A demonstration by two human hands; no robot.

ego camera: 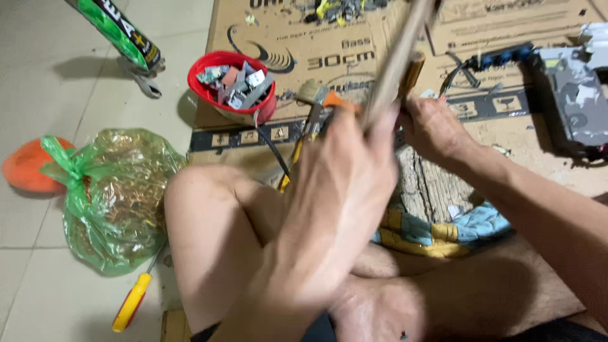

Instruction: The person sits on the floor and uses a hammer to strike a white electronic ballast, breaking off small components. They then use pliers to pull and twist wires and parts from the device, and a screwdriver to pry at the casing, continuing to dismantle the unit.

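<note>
Left hand (342,183) raised, fisted; right hand (430,126) clenched.

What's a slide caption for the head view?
Left hand grips a wooden stick; right hand steadies beside a red bowl of scrap.

From my remote view, the wooden handle (399,57) in the left hand (342,190) is motion-blurred, and its upper end runs off the top edge, so I cannot identify the tool head. The right hand (434,126) covers whatever it grips; its fingers are hidden behind the handle. The contents of the red bowl (231,82) are too small to identify. The grey box (573,95) is cut off at the right edge. The green bag (114,196) obscures its contents.
</note>
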